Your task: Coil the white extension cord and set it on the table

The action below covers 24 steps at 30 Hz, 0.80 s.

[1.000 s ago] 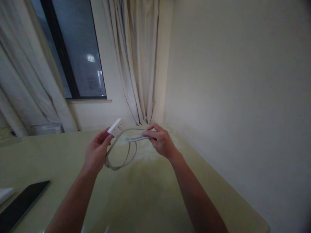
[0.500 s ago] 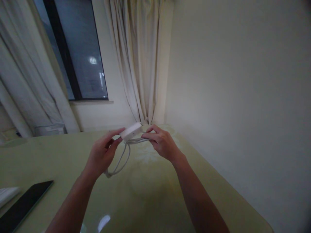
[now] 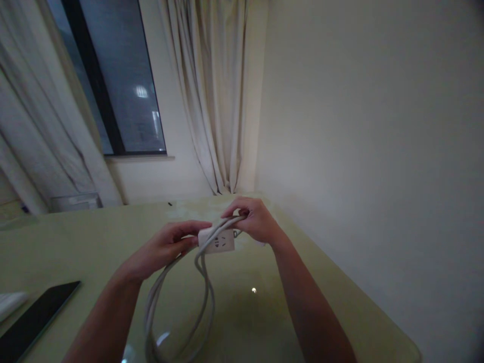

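A white power strip [image 3: 226,243] is held above the table, its socket holes facing me. My left hand [image 3: 170,244] grips its left end between thumb and fingers. At the strip's right end, my right hand [image 3: 254,218] pinches strands of the strip's grey-white cord [image 3: 210,295]. The cord crosses the front of the strip and hangs below in long loops, running under my left hand too. My right fingertips are partly hidden behind the strands.
The pale green table [image 3: 94,242] runs up to a wall [image 3: 359,151] on the right. A dark flat tablet-like object [image 3: 41,317] and a white item [image 3: 11,302] lie at the left. Curtains [image 3: 215,101] and a window [image 3: 117,75] stand behind.
The power strip has come lower and turned so its sockets face me. The cord now crosses its front, and the hanging loops are much longer. Both hands keep their holds.
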{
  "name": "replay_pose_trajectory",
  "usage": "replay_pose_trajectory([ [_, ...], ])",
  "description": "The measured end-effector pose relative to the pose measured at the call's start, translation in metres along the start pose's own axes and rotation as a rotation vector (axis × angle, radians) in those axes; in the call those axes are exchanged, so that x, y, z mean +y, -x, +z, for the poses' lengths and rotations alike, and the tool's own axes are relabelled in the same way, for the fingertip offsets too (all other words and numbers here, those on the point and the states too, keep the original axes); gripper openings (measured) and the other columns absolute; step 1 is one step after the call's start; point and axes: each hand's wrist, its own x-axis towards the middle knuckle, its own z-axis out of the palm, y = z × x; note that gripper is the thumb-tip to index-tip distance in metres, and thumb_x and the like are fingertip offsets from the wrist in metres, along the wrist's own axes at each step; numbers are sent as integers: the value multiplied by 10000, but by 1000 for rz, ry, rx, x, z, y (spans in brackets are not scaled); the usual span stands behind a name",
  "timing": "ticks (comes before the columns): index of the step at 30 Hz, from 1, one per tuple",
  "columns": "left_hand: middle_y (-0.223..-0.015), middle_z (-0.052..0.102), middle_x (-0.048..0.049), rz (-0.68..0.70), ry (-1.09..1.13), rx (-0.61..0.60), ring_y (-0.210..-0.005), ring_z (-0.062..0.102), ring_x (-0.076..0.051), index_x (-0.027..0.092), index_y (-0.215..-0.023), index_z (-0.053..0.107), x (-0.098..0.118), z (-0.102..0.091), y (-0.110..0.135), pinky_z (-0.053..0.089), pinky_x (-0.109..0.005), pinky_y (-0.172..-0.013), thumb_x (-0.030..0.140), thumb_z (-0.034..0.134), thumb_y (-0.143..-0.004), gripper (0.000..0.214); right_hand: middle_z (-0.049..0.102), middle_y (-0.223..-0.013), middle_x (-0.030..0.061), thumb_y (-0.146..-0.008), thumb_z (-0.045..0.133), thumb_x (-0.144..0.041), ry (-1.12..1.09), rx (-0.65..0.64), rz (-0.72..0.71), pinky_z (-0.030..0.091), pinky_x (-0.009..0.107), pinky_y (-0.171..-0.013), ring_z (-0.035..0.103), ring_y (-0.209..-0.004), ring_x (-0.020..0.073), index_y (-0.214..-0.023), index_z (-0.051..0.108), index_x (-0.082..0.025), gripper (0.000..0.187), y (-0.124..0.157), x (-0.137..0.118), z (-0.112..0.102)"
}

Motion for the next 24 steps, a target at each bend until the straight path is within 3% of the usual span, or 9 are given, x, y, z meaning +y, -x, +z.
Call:
replay_pose_trajectory([
  [3,-1168,804,-108,-32,42,-154,-1077,727,-291,227,-1281,793,0,8,-1,581,-385,-950,417,738,-931,402,769,-800,13,-720,908,-177,-108,-58,124,487,236,-669,677,-737,137,-813,830,-190,123,-1,6,10],
  [5,-1167,794,-105,-57,118,-183,-1069,716,-278,233,-1323,767,-1,17,-3,568,-385,-968,427,751,-928,440,774,-784,17,-704,913,-194,-119,-42,190,512,258,-693,694,-733,150,-812,826,-184,139,-3,13,17],
  [10,-1177,775,-107,-241,390,40,-994,713,-237,237,-1453,624,-3,32,-6,545,-308,-825,520,715,-944,589,780,-768,35,-706,936,-312,-16,64,292,519,284,-699,699,-716,163,-801,820,-172,205,-7,23,25],
  [13,-1214,754,-113,-276,439,104,-1049,712,-248,249,-1518,484,-3,35,-7,542,-336,-873,522,659,-974,634,787,-775,40,-702,938,-285,23,128,312,518,281,-703,714,-733,169,-805,820,-171,194,-8,25,24],
  [17,-1374,660,-112,-132,145,25,-1081,706,-259,354,-1527,289,-1,39,-5,572,-405,-918,370,804,-871,834,791,-774,34,-689,923,-185,93,170,331,507,280,-699,718,-734,171,-809,821,-174,158,-8,29,25],
  [21,-1456,561,-98,-9,-305,-29,-1164,672,-281,332,-1351,557,-1,48,-5,557,-453,-997,169,765,-808,604,799,-804,42,-666,922,-153,109,142,352,512,289,-702,718,-742,179,-840,826,-168,198,-8,32,26],
  [24,-1506,519,-110,28,-435,-20,-1277,626,-318,338,-1393,620,-6,55,-9,521,-498,-1082,92,714,-777,669,795,-812,43,-690,880,-118,150,140,328,526,298,-734,714,-750,177,-860,826,-169,186,-7,32,27],
])
